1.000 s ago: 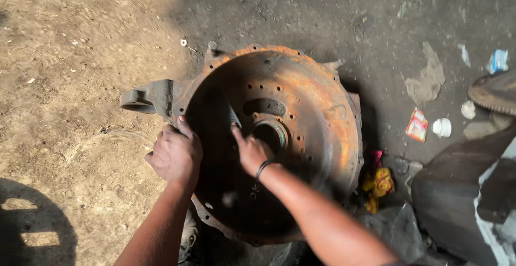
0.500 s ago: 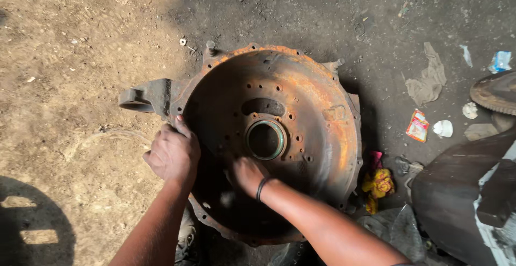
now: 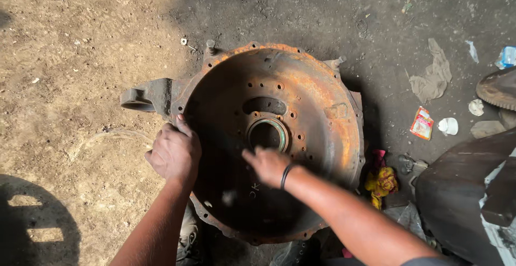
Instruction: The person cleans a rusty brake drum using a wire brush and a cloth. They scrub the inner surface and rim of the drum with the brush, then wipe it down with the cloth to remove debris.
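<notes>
— What has changed in the head view since a moment ago?

— The right hand (image 3: 270,165) has slid down and outward inside the large rusty round bowl-shaped metal housing (image 3: 322,115). A second ago it was up at the round central bore with its worn ring (image 3: 267,134); now it sits below and just beside that bore, blurred by motion, fingers (image 3: 251,157) stretched flat and released, grasping nothing. A black band circles its wrist (image 3: 285,175).

— And the left hand?

— The left hand (image 3: 173,153) has stayed put on the housing's left rim, fingers curled and clenched over the edge, just below the grey cast lug with a round eye (image 3: 141,98) that sticks out to the left. The housing itself has not shifted.

— Where does the housing lie?

— Flat on the bare earth floor (image 3: 70,45), open side up, between the person's arms. The ground is sunlit and sandy on the left, dark and oil-stained on the right.

— What lies around it?

— A yellow and red crumpled rag (image 3: 380,181) just beside the right rim, a small red and white sachet (image 3: 422,123) farther right, a grey rag (image 3: 431,77) above that, and a rusty toothed gear wheel (image 3: 497,89) at the right edge.
</notes>
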